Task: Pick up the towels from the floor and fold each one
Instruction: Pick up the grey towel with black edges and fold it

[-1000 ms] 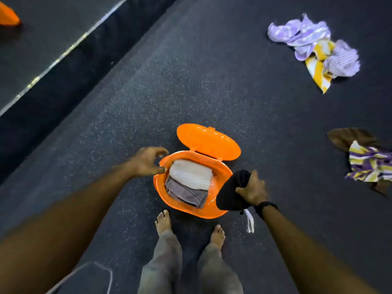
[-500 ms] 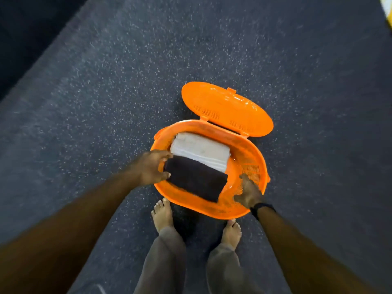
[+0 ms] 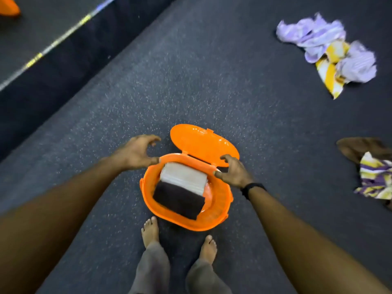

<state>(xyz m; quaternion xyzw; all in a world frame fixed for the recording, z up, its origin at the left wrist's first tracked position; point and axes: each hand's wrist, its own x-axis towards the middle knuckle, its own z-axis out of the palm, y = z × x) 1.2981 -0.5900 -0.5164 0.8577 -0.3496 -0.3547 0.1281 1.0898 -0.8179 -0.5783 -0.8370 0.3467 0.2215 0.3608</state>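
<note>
You are between towels. Two folded towels lie inside the orange laundry basket (image 3: 146, 200): a black towel (image 3: 179, 199) at the near side, overlapping a white towel (image 3: 182, 177) at the far side. The hinged lid (image 3: 203, 144) stands open at the far rim.

Your left hand (image 3: 135, 152) hovers at the basket's far-left rim, fingers loosely spread and curved, holding nothing. Your right hand (image 3: 234, 171) sits over the far-right rim beside the lid hinge, fingers bent but apart, also holding nothing; contact with the rim cannot be confirmed.

Remaining work: a lilac striped towel (image 3: 314, 37) tangled with a yellow-and-white towel (image 3: 329, 71) lies far right; a purple-and-yellow striped towel (image 3: 375, 177) rests on a brown towel (image 3: 358, 146) at the right edge.

Next move, by judgement: step right and lift one towel free of its pile. The nearer right-hand pair requires less travel.

The dark speckled floor (image 3: 191, 81) between basket and piles is unobstructed. A raised dark kerb (image 3: 63, 66) runs diagonally at far left; keep away from it. Your bare feet stand just beside the basket's near rim.
</note>
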